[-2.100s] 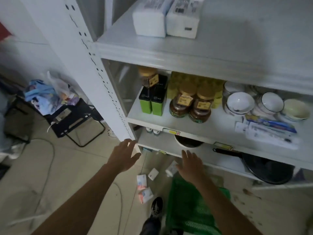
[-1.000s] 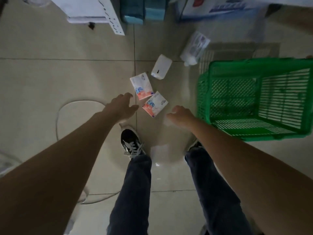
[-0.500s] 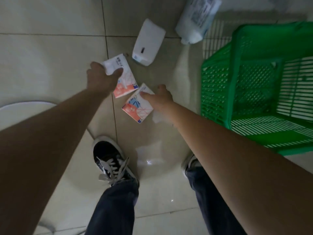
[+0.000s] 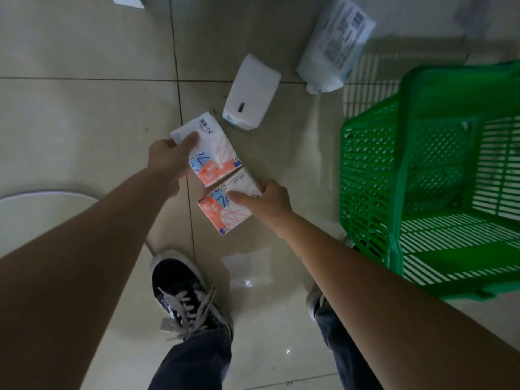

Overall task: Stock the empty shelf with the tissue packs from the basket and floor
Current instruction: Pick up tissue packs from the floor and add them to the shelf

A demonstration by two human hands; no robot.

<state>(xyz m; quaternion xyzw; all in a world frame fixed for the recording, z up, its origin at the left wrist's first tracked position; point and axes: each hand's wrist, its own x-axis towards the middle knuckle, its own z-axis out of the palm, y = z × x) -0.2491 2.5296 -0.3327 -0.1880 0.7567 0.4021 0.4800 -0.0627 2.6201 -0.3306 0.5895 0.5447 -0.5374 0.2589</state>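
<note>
- Nearest me: black sneaker point(image 4: 187, 298) on the tiled floor point(image 4: 84, 122).
- My right hand point(image 4: 271, 202) is clamped on the nearer patterned tissue pack point(image 4: 225, 211).
- My left hand point(image 4: 168, 156) pinches the farther patterned tissue pack point(image 4: 213, 156); the two packs' corners are touching.
- Green basket point(image 4: 371, 178) to the right looks empty.
- Beyond: plain white pack point(image 4: 251, 92), then a bigger wrapped pack point(image 4: 334, 46), both on the floor.
</note>
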